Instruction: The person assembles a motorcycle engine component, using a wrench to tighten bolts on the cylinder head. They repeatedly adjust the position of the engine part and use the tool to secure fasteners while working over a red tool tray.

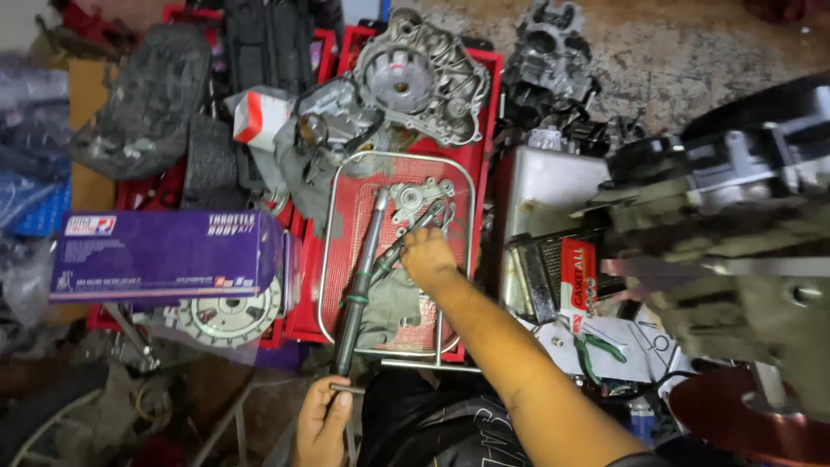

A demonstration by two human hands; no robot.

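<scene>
Status at this moment, head view.

Right hand (pixel 426 257): reaches up-frame into the red tray (pixel 477 164) at frame centre. Fingers curled over the upper end of a slim dark tool (pixel 406 242) lying diagonal on the tray floor, just below a small silver pump-type cover (pixel 415 197). Grip looks part-closed on the tool; whether it is lifted or flat on the tray can't be told.

Left hand (pixel 322 424): lower centre of frame, closed round the bottom end of a long grey bar-type wrench (pixel 365 268). The wrench runs up-frame across the tray, head end near the cover. A wire frame (pixel 327 251) loops round the tray area.

Progress, as a judgement: work is at the tool-pick stage. Large engine casing (pixel 421 76) sits at the tray's upper end, off the engine and lying open-side up, so strip-down of that part appears done. Small cover also loose on the tray. A dirty rag (pixel 389 307) lies beside the wrench. No fastener seen under either tool, so no fitting or tightening shows as begun.

Surroundings: purple carton (pixel 164 255) at left w/ a toothed round part (pixel 229 316) below it; green-handled pliers (pixel 596 346) at lower right; engine block (pixel 735 225), blurred, at right edge. Parts lie on trays and floor; no worktop visible.
</scene>
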